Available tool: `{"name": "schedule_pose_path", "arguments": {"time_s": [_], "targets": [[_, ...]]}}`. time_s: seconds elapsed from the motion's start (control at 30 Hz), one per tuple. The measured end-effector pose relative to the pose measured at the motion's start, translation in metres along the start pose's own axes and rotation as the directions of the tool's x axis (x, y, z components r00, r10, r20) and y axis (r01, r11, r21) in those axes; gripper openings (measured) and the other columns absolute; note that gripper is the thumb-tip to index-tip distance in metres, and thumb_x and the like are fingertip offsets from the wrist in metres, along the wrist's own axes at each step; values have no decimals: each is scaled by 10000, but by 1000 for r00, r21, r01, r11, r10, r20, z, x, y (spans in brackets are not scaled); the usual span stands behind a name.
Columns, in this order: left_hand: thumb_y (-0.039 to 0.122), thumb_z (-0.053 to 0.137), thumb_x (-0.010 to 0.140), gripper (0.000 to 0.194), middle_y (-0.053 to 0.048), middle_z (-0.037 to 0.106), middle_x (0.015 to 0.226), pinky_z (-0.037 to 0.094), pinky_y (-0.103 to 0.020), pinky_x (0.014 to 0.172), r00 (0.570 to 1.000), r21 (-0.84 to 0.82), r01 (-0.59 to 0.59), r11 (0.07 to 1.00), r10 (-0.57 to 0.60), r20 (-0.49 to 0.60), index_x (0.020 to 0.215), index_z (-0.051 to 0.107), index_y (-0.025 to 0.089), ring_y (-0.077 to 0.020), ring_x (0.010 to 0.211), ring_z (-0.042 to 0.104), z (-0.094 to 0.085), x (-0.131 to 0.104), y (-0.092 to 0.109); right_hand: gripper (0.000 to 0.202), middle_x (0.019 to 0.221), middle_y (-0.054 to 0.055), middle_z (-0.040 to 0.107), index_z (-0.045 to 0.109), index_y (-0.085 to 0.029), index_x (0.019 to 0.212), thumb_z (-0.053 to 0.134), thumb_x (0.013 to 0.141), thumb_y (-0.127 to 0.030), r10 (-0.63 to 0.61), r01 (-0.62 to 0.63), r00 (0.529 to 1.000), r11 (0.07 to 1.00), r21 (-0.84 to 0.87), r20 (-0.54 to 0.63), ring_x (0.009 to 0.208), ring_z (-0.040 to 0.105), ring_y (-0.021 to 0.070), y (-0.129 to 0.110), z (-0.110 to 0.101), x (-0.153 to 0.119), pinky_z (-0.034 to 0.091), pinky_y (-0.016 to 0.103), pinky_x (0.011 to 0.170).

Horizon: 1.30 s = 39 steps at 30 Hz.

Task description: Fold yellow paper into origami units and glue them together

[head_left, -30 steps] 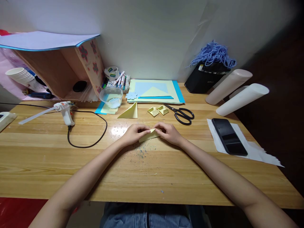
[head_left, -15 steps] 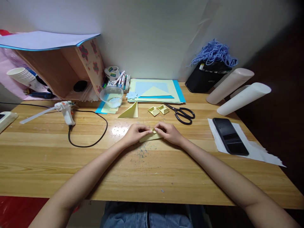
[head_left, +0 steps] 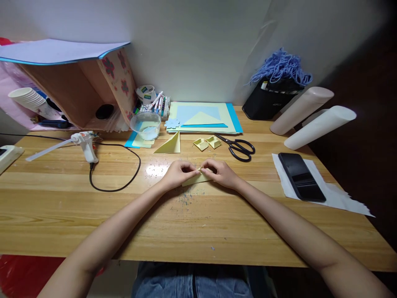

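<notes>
Between my hands is a pale yellow folded paper (head_left: pixel 196 179), low over the wooden table. My left hand (head_left: pixel 177 174) pinches its upper edge between thumb and fingers. From the other side my right hand (head_left: pixel 219 173) pinches the same edge, the two thumbs almost meeting. The fingers hide part of the folds. Just beyond lie two small yellow folded paper boxes (head_left: pixel 201 144), side by side. A larger yellow folded paper triangle (head_left: pixel 171 145) stands to their left. Black-handled scissors (head_left: pixel 238 148) rest to the right of the boxes.
A glue gun (head_left: pixel 85 147) with its looping cable lies left. Behind are a clear plastic bowl (head_left: pixel 145 126), markers (head_left: pixel 158 103) and stacked coloured paper (head_left: pixel 234 118). A phone (head_left: pixel 300 177) on white paper and two white cylinders (head_left: pixel 319 127) stand right. Small scraps dot the table.
The fingertips have shifted slightly and come closer together on the folded paper's upper edge. The rest of the table looks the same, apart from a slight camera shift.
</notes>
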<state>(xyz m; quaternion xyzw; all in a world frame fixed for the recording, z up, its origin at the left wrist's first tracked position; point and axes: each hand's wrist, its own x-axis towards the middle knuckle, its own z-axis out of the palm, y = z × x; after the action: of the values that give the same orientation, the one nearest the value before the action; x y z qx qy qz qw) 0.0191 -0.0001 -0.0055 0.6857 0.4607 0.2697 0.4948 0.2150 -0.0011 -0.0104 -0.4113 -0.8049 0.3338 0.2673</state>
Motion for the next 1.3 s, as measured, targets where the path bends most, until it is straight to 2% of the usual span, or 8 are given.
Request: {"name": "schedule_pose_path", "arguments": {"time_s": [0.17, 0.27, 0.47, 0.57, 0.67, 0.87, 1.13, 1.3], "targets": [[362, 617, 697, 264, -36, 631, 645, 366, -202, 533, 1000, -9, -15, 1000, 15, 6, 664, 660, 104, -106, 582, 517, -1, 0, 4, 227, 722, 17, 590, 570, -159, 835, 424, 854, -333, 6, -6, 1000, 1000, 16, 16, 630, 495, 119, -1, -1, 0, 353, 227, 594], [356, 626, 692, 257, -43, 634, 657, 372, -206, 536, 999, -36, -20, 999, 19, -37, 664, 658, 103, -109, 588, 520, -2, -1, 6, 208, 712, 6, 571, 567, -161, 828, 472, 826, -346, 26, -27, 999, 998, 54, 19, 622, 481, 117, -4, -1, 1, 351, 225, 586], [356, 662, 663, 248, -54, 651, 716, 418, -220, 585, 981, -233, -3, 973, -42, -188, 713, 645, 114, -125, 639, 563, 2, -1, 3, 313, 786, 28, 584, 561, -147, 902, 590, 730, -407, 209, -178, 976, 916, 360, -51, 683, 523, 141, -8, 9, 0, 402, 232, 587], [331, 690, 638, 259, -56, 650, 725, 442, -234, 617, 983, -344, 27, 939, -87, -160, 754, 617, 111, -133, 661, 585, 6, 0, 1, 308, 761, 22, 584, 572, -141, 857, 627, 701, -400, 238, -186, 968, 892, 412, -77, 659, 516, 130, -11, 13, 0, 396, 227, 579], [332, 679, 656, 253, -47, 640, 709, 442, -233, 620, 990, -380, 49, 924, -96, -107, 753, 599, 112, -125, 652, 582, 7, 0, 2, 282, 724, 16, 581, 579, -140, 808, 631, 702, -395, 253, -192, 963, 883, 429, -90, 629, 504, 120, -10, 14, 1, 386, 222, 557], [347, 624, 712, 229, -13, 595, 687, 418, -220, 626, 998, -365, -7, 931, -18, -67, 710, 572, 123, -100, 640, 538, 5, 1, 6, 273, 760, 28, 595, 571, -139, 843, 631, 708, -368, 257, -179, 961, 856, 486, -99, 663, 528, 129, -4, 12, 2, 415, 227, 593], [339, 595, 740, 214, -21, 580, 721, 385, -216, 610, 990, -249, -53, 967, 19, -137, 763, 578, 127, -105, 662, 513, 10, -1, -1, 310, 758, 30, 588, 570, -136, 853, 629, 699, -399, 253, -192, 964, 883, 429, -89, 647, 514, 128, -6, 11, 1, 403, 226, 569], [329, 587, 748, 206, -23, 565, 731, 389, -218, 626, 991, -231, -67, 971, 37, -130, 763, 571, 125, -105, 669, 503, 10, -2, -2, 283, 725, 23, 589, 575, -140, 783, 629, 699, -405, 260, -197, 960, 891, 409, -103, 643, 521, 128, -8, 11, 2, 413, 234, 583]]}}
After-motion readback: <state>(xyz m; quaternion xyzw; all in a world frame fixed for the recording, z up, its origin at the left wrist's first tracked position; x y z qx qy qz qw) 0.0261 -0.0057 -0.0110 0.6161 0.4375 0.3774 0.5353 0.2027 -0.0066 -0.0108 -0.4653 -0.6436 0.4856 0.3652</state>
